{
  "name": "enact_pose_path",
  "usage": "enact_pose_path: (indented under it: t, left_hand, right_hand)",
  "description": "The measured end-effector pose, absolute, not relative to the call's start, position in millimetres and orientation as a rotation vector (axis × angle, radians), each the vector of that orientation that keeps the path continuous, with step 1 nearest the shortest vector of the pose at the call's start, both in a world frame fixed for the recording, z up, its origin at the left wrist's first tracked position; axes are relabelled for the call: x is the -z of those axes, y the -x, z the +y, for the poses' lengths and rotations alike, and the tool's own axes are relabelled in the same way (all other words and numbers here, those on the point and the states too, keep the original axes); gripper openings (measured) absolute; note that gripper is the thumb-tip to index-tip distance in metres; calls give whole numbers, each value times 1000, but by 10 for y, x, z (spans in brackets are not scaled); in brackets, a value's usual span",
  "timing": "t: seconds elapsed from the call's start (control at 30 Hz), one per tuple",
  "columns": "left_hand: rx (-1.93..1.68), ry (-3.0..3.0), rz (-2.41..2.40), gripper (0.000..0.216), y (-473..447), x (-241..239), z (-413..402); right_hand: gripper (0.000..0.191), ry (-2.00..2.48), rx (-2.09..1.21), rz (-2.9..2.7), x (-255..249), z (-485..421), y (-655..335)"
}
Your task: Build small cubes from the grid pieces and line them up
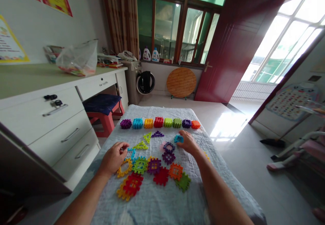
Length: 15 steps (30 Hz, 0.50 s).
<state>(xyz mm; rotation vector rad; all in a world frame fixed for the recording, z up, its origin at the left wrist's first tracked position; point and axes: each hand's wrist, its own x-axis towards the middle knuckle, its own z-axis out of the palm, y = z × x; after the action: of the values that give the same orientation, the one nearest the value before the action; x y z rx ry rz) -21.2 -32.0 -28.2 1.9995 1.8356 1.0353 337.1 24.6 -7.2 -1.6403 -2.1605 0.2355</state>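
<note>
Flat, toothed plastic tiles in many colours [154,166] lie scattered on a cloth-covered table [162,204]. A row of assembled cubes [158,122] runs along the far edge, purple to orange. My left hand [114,157] rests curled on the pile's left side, its fingertips pinched on a light blue tile [131,153] next to a yellow tile [125,167]. My right hand [188,141] reaches forward with its fingers closed on a small blue piece [178,138]. Purple tiles [169,152] lie just left of that hand. Two triangle pieces [147,136] lie between the pile and the cubes.
A white desk with drawers [58,116] stands close on the left, a red stool with a blue cushion [104,111] under it. A clear bag [76,59] sits on the desk. A round wooden tabletop [181,82] leans at the far wall. The red door [228,49] is open.
</note>
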Motion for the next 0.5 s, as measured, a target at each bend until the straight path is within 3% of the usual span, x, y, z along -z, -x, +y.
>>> enact_pose_path:
  t: [0.5]
  left_hand:
    - [-998,-1981,1849,21,203,244,-329]
  right_hand:
    - [62,1622,-253,-2107,172,233,-3347]
